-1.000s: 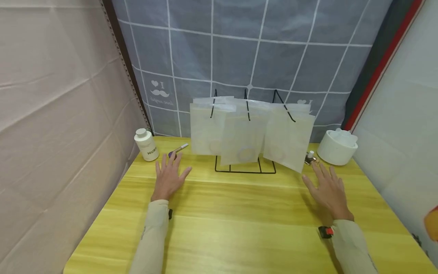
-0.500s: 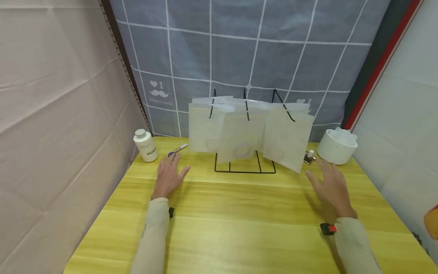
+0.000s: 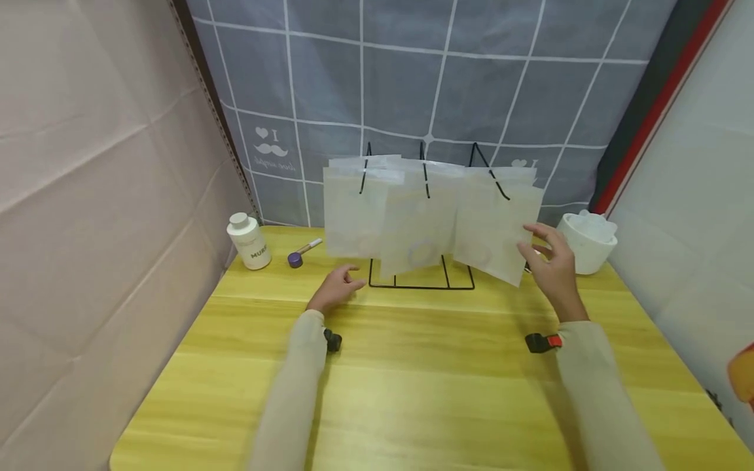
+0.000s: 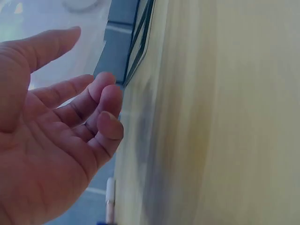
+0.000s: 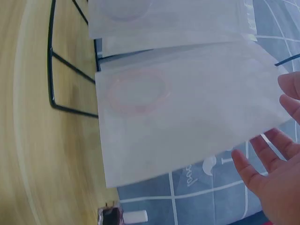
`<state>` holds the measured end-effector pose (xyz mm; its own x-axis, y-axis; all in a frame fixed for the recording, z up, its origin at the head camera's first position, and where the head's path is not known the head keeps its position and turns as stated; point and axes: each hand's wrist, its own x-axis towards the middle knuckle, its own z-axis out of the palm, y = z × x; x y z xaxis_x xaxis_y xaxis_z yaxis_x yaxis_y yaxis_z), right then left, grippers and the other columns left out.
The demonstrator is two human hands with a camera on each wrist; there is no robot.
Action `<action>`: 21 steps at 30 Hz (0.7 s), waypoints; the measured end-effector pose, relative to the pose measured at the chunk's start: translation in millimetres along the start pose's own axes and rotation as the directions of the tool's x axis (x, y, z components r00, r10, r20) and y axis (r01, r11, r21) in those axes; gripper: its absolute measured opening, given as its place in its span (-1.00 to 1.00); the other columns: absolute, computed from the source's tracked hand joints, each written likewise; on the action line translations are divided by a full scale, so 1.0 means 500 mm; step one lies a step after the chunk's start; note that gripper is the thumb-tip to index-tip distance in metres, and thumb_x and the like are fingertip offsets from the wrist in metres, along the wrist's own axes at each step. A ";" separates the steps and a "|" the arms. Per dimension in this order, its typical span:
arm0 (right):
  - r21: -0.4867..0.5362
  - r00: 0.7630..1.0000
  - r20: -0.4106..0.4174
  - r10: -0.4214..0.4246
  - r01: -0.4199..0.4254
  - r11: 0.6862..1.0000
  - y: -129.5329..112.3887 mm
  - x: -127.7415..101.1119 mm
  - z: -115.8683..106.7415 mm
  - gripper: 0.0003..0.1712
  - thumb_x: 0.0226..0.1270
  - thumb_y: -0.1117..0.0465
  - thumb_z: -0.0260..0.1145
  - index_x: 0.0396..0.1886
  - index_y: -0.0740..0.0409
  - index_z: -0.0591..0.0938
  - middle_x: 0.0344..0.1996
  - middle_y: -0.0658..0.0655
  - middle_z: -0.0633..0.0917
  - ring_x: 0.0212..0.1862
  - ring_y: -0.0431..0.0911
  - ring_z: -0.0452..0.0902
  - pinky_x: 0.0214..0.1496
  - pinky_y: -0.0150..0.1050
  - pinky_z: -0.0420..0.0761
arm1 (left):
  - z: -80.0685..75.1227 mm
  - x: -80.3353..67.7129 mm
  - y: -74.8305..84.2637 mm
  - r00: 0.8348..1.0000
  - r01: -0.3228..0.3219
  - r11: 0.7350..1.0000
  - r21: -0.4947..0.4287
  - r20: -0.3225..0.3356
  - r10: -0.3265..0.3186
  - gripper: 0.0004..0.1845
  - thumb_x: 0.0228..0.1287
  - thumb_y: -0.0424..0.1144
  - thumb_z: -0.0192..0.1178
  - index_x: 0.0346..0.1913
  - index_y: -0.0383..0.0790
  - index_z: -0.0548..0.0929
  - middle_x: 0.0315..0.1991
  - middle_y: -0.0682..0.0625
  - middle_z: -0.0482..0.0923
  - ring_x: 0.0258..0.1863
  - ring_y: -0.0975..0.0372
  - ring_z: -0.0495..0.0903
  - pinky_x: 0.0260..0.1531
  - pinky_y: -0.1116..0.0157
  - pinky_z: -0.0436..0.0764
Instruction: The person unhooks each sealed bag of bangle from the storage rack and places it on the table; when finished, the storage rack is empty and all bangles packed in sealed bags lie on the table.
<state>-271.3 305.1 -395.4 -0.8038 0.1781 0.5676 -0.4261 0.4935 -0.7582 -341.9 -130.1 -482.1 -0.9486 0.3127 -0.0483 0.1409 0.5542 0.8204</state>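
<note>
A black wire rack [image 3: 421,285] stands at the back of the yellow table [image 3: 424,392], with three translucent white pouches hanging from it. My left hand [image 3: 338,286] hovers by the rack's left front corner, fingers loosely curled and holding nothing; its bare palm [image 4: 51,154] fills the left wrist view. My right hand [image 3: 548,258] is raised beside the right pouch [image 3: 491,232], fingers spread, close to its right edge. In the right wrist view that pouch [image 5: 187,112] holds a faint pink ring [image 5: 138,91], and my fingers [image 5: 269,161] are just off its lower corner.
A white bottle [image 3: 248,241] and a purple-capped pen [image 3: 302,253] lie at the back left. A round white container [image 3: 589,241] sits at the back right. A small capped bottle [image 5: 119,216] lies on the table below the right pouch. Fabric walls close in on three sides.
Both hands have lifted off the table. The left has moved right toward the rack's base. The right has risen and gone forward to the right pouch's edge.
</note>
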 end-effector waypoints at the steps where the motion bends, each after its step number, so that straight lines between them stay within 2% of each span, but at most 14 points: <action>1: 0.005 1.000 -0.003 0.010 -0.010 1.000 -0.003 0.007 0.005 -0.57 0.44 0.36 0.28 0.26 0.37 0.56 0.22 0.19 0.51 0.18 -0.24 0.37 0.17 -0.47 0.46 | 0.009 0.010 0.003 1.000 0.002 1.000 -0.005 0.011 -0.002 -0.35 0.47 -0.08 0.21 0.48 -0.29 0.34 -0.20 -0.14 0.59 -0.37 0.15 0.55 -0.39 0.25 0.52; 4: 0.009 0.999 -0.009 0.036 -0.036 0.999 -0.008 0.019 0.016 -0.57 0.45 0.30 0.29 0.27 0.27 0.59 0.20 0.09 0.55 0.16 -0.24 0.37 0.16 -0.39 0.46 | 0.031 0.034 0.009 0.999 0.014 1.000 -0.008 0.034 -0.014 -0.32 0.44 -0.11 0.26 0.50 -0.29 0.32 -0.33 -0.11 0.59 -0.49 0.19 0.50 -0.49 0.28 0.47; 6: 0.013 0.999 -0.012 0.036 -0.036 0.999 -0.011 0.023 0.021 -0.57 0.45 0.27 0.30 0.27 0.23 0.61 0.20 0.06 0.57 0.16 -0.27 0.38 0.13 -0.40 0.45 | 0.044 0.046 0.008 0.999 0.027 1.000 -0.005 0.036 -0.027 -0.31 0.42 -0.13 0.28 0.50 -0.30 0.32 -0.41 -0.08 0.58 -0.57 0.22 0.46 -0.56 0.29 0.44; 9: 0.044 1.000 -0.008 0.009 -0.008 0.999 -0.017 0.027 0.027 -0.58 0.44 0.31 0.29 0.26 0.27 0.61 0.20 0.18 0.59 0.13 -0.23 0.43 0.07 -0.45 0.45 | 0.054 0.059 0.006 0.998 0.058 0.998 0.013 0.010 -0.058 -0.31 0.40 -0.14 0.31 0.49 -0.28 0.34 -0.46 -0.09 0.58 -0.65 0.23 0.41 -0.63 0.30 0.39; 12: 0.074 1.000 -0.001 -0.025 0.025 0.997 -0.039 0.026 0.030 -0.60 0.43 0.39 0.27 0.23 0.39 0.60 0.18 0.32 0.60 0.05 -0.16 0.46 -0.04 -0.50 0.46 | 0.059 0.065 0.009 0.995 0.093 0.995 0.037 -0.025 -0.092 -0.33 0.38 -0.15 0.32 0.47 -0.26 0.39 -0.30 -0.18 0.66 -0.57 0.21 0.43 -0.55 0.27 0.42; 15: 0.093 0.999 0.000 -0.051 0.051 0.994 -0.068 0.022 0.031 -0.62 0.40 0.46 0.25 0.18 0.48 0.59 0.16 0.41 0.59 0.02 -0.18 0.49 -0.16 -0.51 0.46 | 0.062 0.069 0.016 0.992 0.112 0.992 0.054 -0.056 -0.109 -0.36 0.35 -0.18 0.35 0.43 -0.27 0.45 0.06 -0.24 0.66 -0.32 0.13 0.57 -0.27 0.20 0.57; 18: 0.078 0.997 -0.004 -0.072 0.072 0.994 -0.089 0.019 0.032 -0.63 0.39 0.48 0.25 0.16 0.50 0.60 0.13 0.44 0.61 -0.09 -0.24 0.48 -0.25 -0.51 0.44 | 0.064 0.071 0.023 0.990 0.118 0.991 0.060 -0.085 -0.113 -0.39 0.31 -0.24 0.38 0.38 -0.32 0.50 0.30 -0.19 0.54 -0.05 0.11 0.60 0.04 0.15 0.57; 21: 0.051 0.996 -0.014 -0.093 0.094 0.994 -0.095 0.022 0.033 -0.65 0.38 0.49 0.25 0.14 0.51 0.62 0.08 0.45 0.63 -0.33 -0.23 0.38 -0.35 -0.51 0.39 | 0.065 0.072 0.027 0.988 0.126 0.990 0.055 -0.094 -0.121 -0.39 0.28 -0.28 0.40 0.37 -0.34 0.50 0.31 -0.20 0.53 -0.12 0.09 0.58 0.02 0.16 0.54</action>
<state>-266.5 269.6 -358.5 -0.7549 0.1432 0.6400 -0.5202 0.4636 -0.7173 -365.1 -86.1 -491.3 -0.9811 0.1697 -0.0932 0.0355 0.6311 0.7749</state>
